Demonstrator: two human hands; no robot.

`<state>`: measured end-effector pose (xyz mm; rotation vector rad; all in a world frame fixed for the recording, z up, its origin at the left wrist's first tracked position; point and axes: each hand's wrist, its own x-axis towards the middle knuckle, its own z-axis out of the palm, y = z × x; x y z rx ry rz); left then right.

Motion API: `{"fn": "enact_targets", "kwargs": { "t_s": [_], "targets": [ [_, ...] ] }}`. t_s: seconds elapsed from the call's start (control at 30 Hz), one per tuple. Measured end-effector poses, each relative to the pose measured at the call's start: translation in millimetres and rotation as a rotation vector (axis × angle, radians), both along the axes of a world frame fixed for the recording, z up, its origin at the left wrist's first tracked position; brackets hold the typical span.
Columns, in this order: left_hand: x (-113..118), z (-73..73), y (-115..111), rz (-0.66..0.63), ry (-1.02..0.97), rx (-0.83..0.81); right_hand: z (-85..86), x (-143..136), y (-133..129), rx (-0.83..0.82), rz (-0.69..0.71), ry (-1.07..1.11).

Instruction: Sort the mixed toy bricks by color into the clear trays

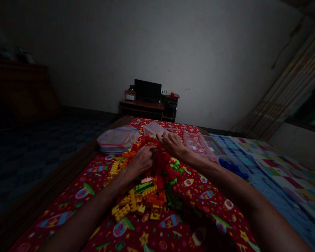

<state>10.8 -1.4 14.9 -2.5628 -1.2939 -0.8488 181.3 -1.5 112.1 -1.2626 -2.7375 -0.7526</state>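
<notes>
A heap of toy bricks (149, 189) in red, yellow, orange and green lies on a red patterned cloth (212, 210). My left hand (141, 160) rests knuckles-up on the red bricks at the heap's far side, fingers curled into them. My right hand (172, 142) reaches beyond it, palm down, fingers spread over red bricks beside a clear plastic box (153, 128). Whether either hand grips a brick is hidden in the dim light.
A stack of clear lids (118, 139) sits at the far left of the cloth. More clear boxes (202, 143) stand on the right, one holding blue bricks (232, 168). A low desk with a dark screen (147, 91) is against the back wall.
</notes>
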Motion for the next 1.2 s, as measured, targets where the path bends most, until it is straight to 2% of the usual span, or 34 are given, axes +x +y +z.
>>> {"fn": "enact_targets", "kwargs": {
  "t_s": [0.1, 0.2, 0.37, 0.53, 0.7, 0.83, 0.97, 1.2],
  "targets": [
    [4.9, 15.3, 2.6, 0.037, -0.072, 0.008, 2.7, -9.0, -0.3, -0.003, -0.027, -0.030],
    [8.2, 24.4, 14.4, 0.035, -0.033, 0.057, 3.9, -13.8, -1.8, -0.017, -0.028, -0.047],
    [9.0, 17.4, 32.8, 0.049, 0.084, -0.041, 3.3, -7.9, -6.5, 0.041, -0.008, 0.003],
    [6.8, 7.4, 29.8, 0.021, 0.129, -0.056, 0.1, -1.3, 6.0, 0.084, -0.071, 0.008],
    [-0.6, 4.0, 25.0, -0.013, 0.100, -0.040, 8.2, 2.9, 16.8, 0.080, -0.173, 0.034],
    [-2.2, 6.7, 21.1, -0.054, -0.002, 0.015, 14.3, 7.4, 11.9, 0.086, -0.178, 0.075],
    [6.3, 16.3, 15.8, -0.083, -0.118, 0.051, 12.2, 4.2, 8.7, 0.069, -0.164, 0.096],
    [19.8, 26.1, 10.1, -0.118, -0.025, -0.028, 9.4, 1.8, 11.6, 0.123, -0.142, 0.155]
  ]
}}
